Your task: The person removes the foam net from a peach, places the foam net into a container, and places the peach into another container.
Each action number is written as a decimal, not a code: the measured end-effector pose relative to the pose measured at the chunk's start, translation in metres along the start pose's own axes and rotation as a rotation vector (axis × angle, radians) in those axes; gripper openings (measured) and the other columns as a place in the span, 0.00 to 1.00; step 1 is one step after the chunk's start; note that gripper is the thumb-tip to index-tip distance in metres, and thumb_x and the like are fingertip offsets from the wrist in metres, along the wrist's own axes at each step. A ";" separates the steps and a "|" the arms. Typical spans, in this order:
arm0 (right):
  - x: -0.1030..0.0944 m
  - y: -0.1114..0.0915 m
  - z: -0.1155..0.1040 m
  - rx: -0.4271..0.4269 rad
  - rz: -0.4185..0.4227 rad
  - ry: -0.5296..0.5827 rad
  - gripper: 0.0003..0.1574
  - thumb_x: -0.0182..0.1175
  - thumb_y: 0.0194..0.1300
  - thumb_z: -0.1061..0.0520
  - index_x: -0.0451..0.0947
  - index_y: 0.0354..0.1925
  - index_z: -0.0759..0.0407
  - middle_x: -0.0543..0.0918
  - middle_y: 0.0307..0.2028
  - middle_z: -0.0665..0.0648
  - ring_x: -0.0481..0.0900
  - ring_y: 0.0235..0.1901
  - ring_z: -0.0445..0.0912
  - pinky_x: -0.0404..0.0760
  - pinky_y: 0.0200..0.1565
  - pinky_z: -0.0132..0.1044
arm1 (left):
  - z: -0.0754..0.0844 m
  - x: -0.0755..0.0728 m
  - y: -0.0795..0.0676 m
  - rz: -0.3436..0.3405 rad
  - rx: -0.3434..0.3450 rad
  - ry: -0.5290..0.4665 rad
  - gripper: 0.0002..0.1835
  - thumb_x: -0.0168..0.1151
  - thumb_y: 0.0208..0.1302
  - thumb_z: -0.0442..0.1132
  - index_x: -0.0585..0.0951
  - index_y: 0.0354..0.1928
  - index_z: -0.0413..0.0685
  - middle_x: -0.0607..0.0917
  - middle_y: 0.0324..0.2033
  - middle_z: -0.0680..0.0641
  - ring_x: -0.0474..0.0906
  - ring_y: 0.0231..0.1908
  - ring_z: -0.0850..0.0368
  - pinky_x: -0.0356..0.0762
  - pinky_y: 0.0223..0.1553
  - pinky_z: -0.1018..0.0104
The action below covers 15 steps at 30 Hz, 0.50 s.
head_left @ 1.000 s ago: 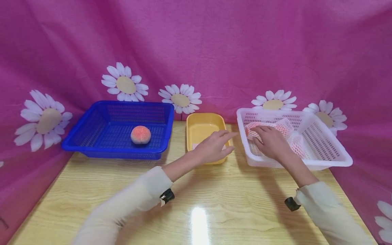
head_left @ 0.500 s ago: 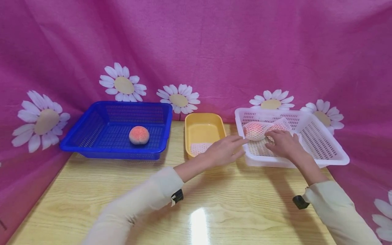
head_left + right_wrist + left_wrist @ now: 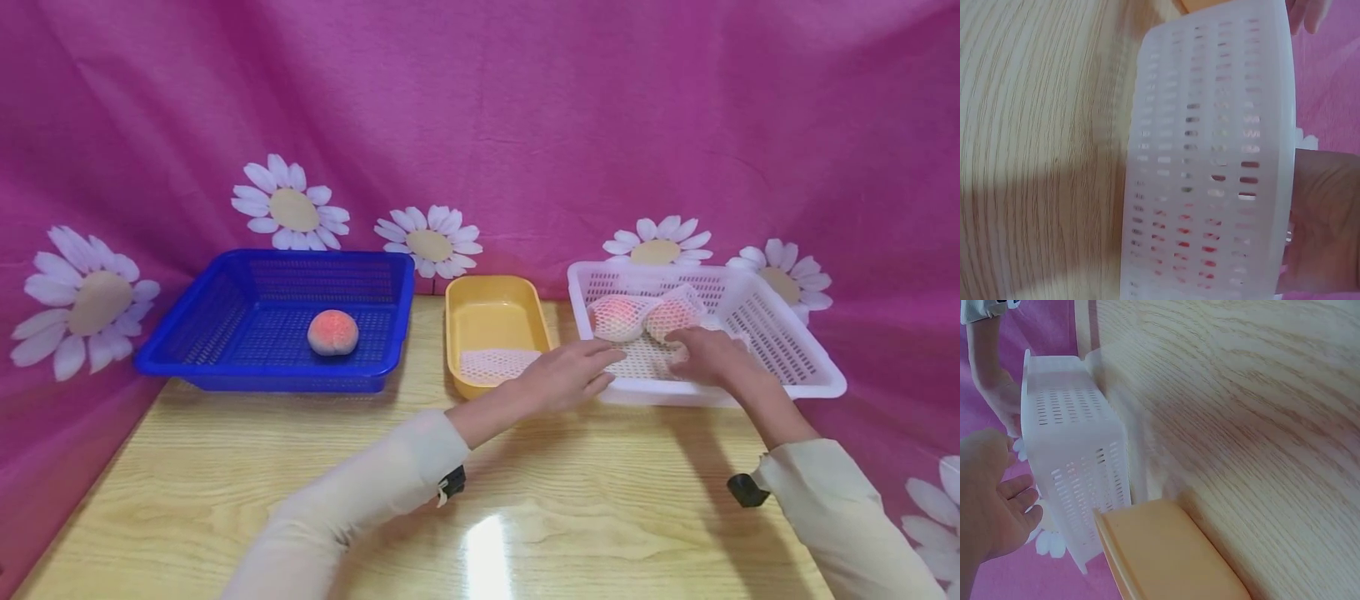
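— Where is the right hand placed?

— It is reached over the near edge of the white basket, which is set at the far right corner of the table; its fingers are lowered inside, at the near side of the right netted peach; their tips are partly hidden in the head view and masked by the basket wall in the right wrist view, so whether anything is gripped cannot be told

— And the left hand?

— It is held over the near left corner of the same basket; the fingers are slightly bent and a little apart, with nothing held; whether the rim is touched cannot be made out

— How is the left netted peach laid?

— It is set by the basket's left wall, with the right one just beside it; red patches are seen through the near wall's slots in the right wrist view

— What else is shown?

— A bare peach is contained in the blue basket, towards its near right corner; that basket is stood at the table's far left corner; between the baskets a yellow tray is placed, with a white net laid across its near end
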State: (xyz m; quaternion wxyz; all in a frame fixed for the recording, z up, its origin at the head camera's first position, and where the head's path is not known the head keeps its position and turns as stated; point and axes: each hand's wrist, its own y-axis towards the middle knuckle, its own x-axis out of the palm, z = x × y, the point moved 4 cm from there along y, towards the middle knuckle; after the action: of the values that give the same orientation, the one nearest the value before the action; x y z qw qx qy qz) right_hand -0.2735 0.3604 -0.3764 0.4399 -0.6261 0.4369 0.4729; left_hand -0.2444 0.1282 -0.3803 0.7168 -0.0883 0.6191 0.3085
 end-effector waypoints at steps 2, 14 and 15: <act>0.000 0.000 0.004 0.009 -0.019 0.016 0.35 0.65 0.62 0.54 0.70 0.64 0.67 0.71 0.61 0.76 0.69 0.55 0.78 0.66 0.49 0.77 | 0.001 0.002 0.002 -0.009 0.002 0.017 0.23 0.51 0.78 0.44 0.71 0.71 0.50 0.74 0.66 0.48 0.68 0.66 0.56 0.61 0.66 0.71; -0.003 0.001 0.022 -0.037 -0.056 -0.017 0.36 0.69 0.56 0.59 0.71 0.57 0.79 0.74 0.54 0.81 0.69 0.56 0.75 0.68 0.58 0.66 | 0.007 0.010 0.009 0.041 0.078 0.138 0.20 0.51 0.77 0.44 0.76 0.67 0.50 0.78 0.61 0.46 0.71 0.64 0.54 0.62 0.67 0.68; -0.003 0.001 0.024 -0.040 -0.054 -0.014 0.36 0.69 0.55 0.60 0.70 0.57 0.79 0.74 0.54 0.81 0.70 0.56 0.76 0.68 0.58 0.66 | 0.007 0.011 0.009 0.043 0.084 0.151 0.20 0.51 0.77 0.44 0.76 0.66 0.50 0.78 0.61 0.46 0.71 0.64 0.54 0.62 0.67 0.67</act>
State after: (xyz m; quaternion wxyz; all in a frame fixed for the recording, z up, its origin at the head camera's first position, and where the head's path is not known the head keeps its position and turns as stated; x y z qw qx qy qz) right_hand -0.2798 0.3837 -0.3772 0.4430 -0.6428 0.4072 0.4740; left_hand -0.2428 0.1431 -0.3866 0.6645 -0.0676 0.6854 0.2900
